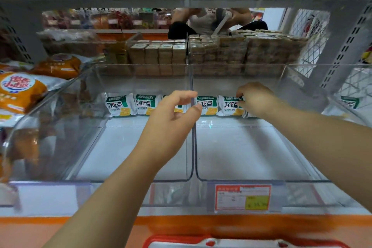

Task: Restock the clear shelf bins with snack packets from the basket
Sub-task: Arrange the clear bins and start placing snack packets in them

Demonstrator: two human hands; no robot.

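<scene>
though upside down — green-and-white snack packets [118,105]

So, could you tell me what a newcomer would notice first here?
The clear bins lie almost empty. In the back row, the right hand pinches a green-and-white packet, while the left hand hovers open above the divider. Bright orange packets sit at far left.

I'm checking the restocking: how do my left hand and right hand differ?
The left hand is open and holds nothing; the right hand pinches a green-and-white snack packet. The left hand hovers by the bin divider; the right hand is deep in the right bin. Both reach forward.
</scene>
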